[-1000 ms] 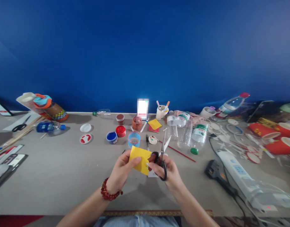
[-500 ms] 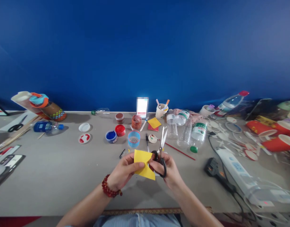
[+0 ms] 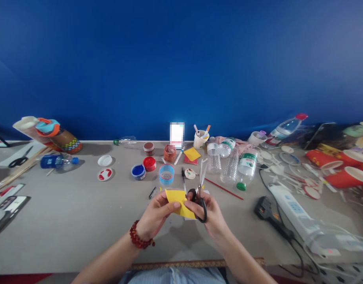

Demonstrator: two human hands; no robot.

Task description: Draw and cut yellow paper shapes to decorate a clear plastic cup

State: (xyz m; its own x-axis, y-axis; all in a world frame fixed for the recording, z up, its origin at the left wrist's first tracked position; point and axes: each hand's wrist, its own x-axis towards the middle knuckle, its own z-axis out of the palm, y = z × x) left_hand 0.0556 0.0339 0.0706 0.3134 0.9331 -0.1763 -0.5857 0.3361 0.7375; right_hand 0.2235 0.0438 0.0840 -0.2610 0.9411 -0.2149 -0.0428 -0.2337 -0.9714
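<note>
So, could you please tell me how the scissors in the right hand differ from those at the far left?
The held scissors sit in the right hand, while the far-left scissors lie untouched. The held scissors' blades are parted; the far-left scissors' blades look closed. Both have black handles.

A plain blue wall (image 3: 140, 71) rose at twelve o'clock behind the long grey counter (image 3: 66, 221).
</note>
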